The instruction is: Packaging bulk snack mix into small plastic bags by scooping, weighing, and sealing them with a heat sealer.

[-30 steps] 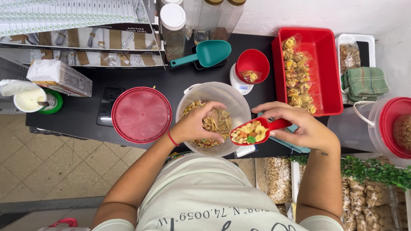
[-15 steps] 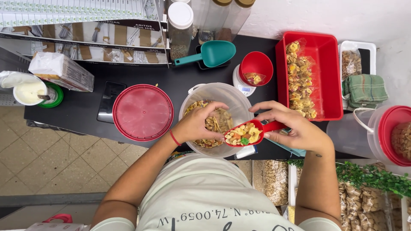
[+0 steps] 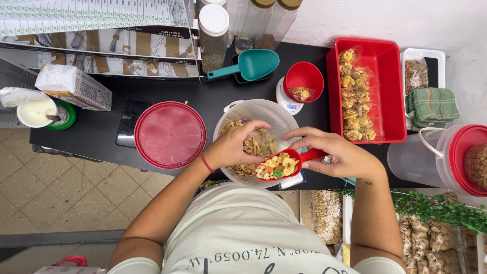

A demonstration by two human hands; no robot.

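While the right hand is gripping the full scoop, handle pointing right, the left hand is cupping mix inside the tub beside it.

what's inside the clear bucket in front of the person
The clear bucket holds mixed snack mix; the left hand and red scoop cover much of it.

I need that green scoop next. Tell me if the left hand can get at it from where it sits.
Probably yes. The left hand rests in the clear tub, holding nothing solid, and the green scoop lies open on the counter just beyond the tub, its handle unobstructed.
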